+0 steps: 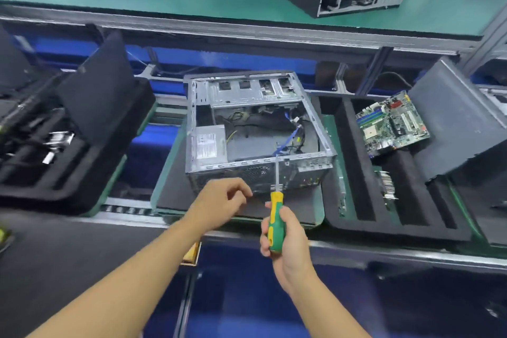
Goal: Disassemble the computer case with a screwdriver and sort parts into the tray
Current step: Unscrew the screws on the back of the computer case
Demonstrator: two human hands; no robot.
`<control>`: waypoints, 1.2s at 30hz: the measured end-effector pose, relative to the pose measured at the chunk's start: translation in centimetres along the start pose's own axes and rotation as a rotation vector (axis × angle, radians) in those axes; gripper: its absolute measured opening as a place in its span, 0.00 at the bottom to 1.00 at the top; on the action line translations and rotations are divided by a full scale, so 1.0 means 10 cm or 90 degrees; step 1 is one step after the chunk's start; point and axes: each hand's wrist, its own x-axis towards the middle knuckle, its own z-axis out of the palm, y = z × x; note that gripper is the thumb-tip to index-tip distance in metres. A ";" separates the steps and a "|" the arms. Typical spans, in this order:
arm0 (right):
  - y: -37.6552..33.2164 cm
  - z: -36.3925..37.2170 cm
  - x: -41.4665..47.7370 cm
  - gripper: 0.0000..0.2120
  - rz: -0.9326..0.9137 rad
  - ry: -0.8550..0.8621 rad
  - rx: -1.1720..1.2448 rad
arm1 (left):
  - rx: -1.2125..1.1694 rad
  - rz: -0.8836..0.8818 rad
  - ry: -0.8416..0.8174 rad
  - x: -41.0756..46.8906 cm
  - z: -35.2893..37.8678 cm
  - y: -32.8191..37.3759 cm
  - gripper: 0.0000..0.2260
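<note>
A: "Is the screwdriver (pixel 275 218) seating?"
B: "Right hand (pixel 286 241) fingers are gripping it, tip at the computer case (pixel 258 129) rear rim, beside the foam tray (pixel 354 167). Keep it square. Left hand (pixel 220 202) fingers are curling; contents unclear."

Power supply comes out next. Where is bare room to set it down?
Bare: the mat strip in front of the case, and the right tray's long slots between case and card. Crowded: its far end under motherboard and panel; the left tray holds parts.
</note>
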 end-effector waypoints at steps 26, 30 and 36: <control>1.31 0.13 0.41 0.05 0.057 0.199 -0.459 | -0.563 -0.480 0.007 -0.21 0.79 -1.19 0.05; 1.32 0.15 0.44 0.05 0.057 0.204 -0.438 | -0.567 -0.478 0.006 -0.20 0.77 -1.19 0.06; 1.31 0.18 0.46 0.06 0.058 0.209 -0.420 | -0.557 -0.486 0.004 -0.17 0.77 -1.20 0.06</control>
